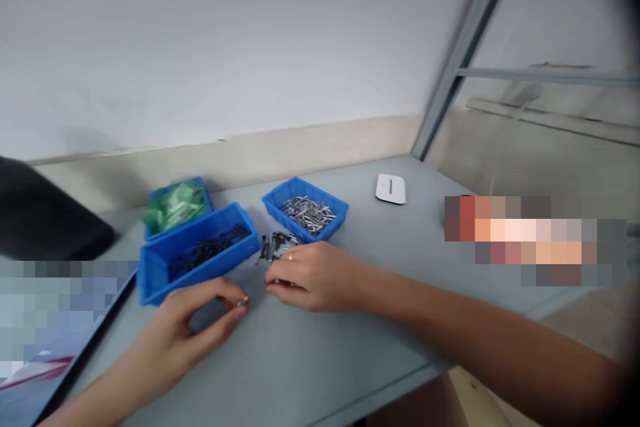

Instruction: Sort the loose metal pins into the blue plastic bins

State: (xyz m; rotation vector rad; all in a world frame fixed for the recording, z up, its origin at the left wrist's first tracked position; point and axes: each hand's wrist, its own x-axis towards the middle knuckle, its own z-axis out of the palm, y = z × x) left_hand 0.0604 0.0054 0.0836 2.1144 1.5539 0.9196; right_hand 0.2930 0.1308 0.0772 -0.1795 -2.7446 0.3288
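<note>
My left hand (pixel 193 327) rests on the grey table (pixel 320 360) and pinches a small metal piece (pixel 243 301) between thumb and forefinger. My right hand (pixel 313 277) lies just to its right, fingertips closed on another small metal part at the table surface; a ring sits on one finger. A little pile of dark and silvery parts (pixel 277 244) lies just beyond the right hand. A blue bin of black parts (pixel 197 260) stands right behind my left hand.
A blue bin of silver pins (pixel 306 210) and a blue bin of green pieces (pixel 176 205) stand further back. A white flat device (pixel 391 188) lies at the right rear. A dark object (pixel 45 217) sits at the left. The table edge runs close on the near right.
</note>
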